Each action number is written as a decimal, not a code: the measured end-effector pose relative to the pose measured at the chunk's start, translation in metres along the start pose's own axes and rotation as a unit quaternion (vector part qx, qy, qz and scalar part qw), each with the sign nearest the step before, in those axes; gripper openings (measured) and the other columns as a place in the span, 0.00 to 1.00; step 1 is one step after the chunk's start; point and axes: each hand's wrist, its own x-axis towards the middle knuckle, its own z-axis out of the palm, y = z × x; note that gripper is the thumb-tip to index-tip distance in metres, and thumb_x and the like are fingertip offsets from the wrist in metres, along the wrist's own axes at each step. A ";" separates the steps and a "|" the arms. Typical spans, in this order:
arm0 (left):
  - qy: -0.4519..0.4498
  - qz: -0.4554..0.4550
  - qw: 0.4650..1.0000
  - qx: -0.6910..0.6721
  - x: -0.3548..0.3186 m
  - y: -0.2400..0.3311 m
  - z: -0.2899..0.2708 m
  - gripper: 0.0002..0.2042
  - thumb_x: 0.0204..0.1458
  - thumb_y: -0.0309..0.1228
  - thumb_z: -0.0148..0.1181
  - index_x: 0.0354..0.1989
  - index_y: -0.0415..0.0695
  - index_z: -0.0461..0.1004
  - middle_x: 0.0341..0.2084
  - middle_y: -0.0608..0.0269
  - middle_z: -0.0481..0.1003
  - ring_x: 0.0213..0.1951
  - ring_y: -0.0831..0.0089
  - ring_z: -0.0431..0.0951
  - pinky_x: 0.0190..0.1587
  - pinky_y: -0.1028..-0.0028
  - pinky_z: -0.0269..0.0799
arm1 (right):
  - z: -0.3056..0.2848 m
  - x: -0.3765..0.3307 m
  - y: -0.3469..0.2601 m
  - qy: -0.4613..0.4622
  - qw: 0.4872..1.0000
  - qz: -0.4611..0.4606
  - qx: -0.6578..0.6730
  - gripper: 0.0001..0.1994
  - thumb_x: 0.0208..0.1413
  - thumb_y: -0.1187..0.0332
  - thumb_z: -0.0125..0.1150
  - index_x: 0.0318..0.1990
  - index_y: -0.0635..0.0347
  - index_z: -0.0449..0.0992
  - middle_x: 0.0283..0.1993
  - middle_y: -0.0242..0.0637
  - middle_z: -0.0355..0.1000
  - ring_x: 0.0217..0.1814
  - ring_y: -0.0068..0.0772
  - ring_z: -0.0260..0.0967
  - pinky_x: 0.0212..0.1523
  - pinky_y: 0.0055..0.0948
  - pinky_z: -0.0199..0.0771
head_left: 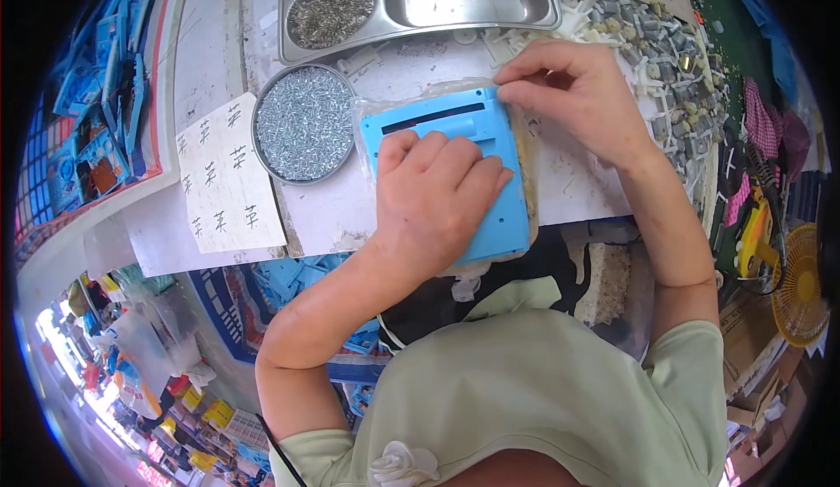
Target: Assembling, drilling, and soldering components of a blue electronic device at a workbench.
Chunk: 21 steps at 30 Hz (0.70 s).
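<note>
A flat blue plastic case (512,216) lies in a clear plastic bag (372,106) at the near edge of the white worktable (324,216). My left hand (437,198) rests flat on top of the case and presses it down. My right hand (569,93) pinches the far right corner of the case, its fingertips closed on the bag's edge there.
A round tin of small silver screws (304,124) sits left of the case. A steel compartment tray (420,1) with more screws stands at the back. Grey and white small parts (665,41) are heaped at the right. A paper sheet (223,172) lies at the left. A yellow fan (801,286) stands lower right.
</note>
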 end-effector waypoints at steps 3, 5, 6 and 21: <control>0.000 0.003 1.000 -0.019 -0.001 0.001 -0.002 0.10 0.43 0.31 0.74 0.34 0.51 0.80 0.26 0.72 0.72 0.29 0.71 0.72 0.41 0.65 0.60 | 0.002 0.016 -0.002 -0.063 0.996 -0.013 -0.061 0.08 0.50 0.72 0.70 0.37 0.66 0.84 0.34 0.34 0.81 0.36 0.20 0.75 0.40 0.24 0.75; -0.004 -0.002 1.000 -0.028 -0.003 0.001 -0.006 0.10 0.43 0.31 0.74 0.33 0.51 0.80 0.26 0.72 0.72 0.29 0.71 0.72 0.40 0.65 0.60 | 0.006 0.022 -0.001 -0.089 0.995 -0.001 -0.053 0.06 0.51 0.74 0.70 0.36 0.66 0.83 0.35 0.30 0.79 0.36 0.16 0.72 0.38 0.20 0.71; -0.006 -0.004 0.999 -0.033 -0.003 -0.001 -0.008 0.10 0.43 0.31 0.74 0.33 0.50 0.80 0.26 0.71 0.72 0.29 0.71 0.72 0.40 0.66 0.60 | 0.007 0.024 -0.001 -0.103 0.993 0.006 -0.049 0.06 0.51 0.75 0.70 0.36 0.66 0.83 0.35 0.28 0.78 0.36 0.14 0.70 0.37 0.18 0.69; -0.009 0.013 1.000 -0.009 0.002 -0.002 -0.003 0.09 0.43 0.32 0.74 0.32 0.52 0.80 0.27 0.72 0.72 0.30 0.71 0.71 0.42 0.64 0.58 | -0.003 0.043 0.005 -0.204 0.972 0.116 -0.014 0.10 0.51 0.70 0.72 0.38 0.61 0.80 0.25 0.22 0.70 0.26 0.13 0.65 0.26 0.19 0.65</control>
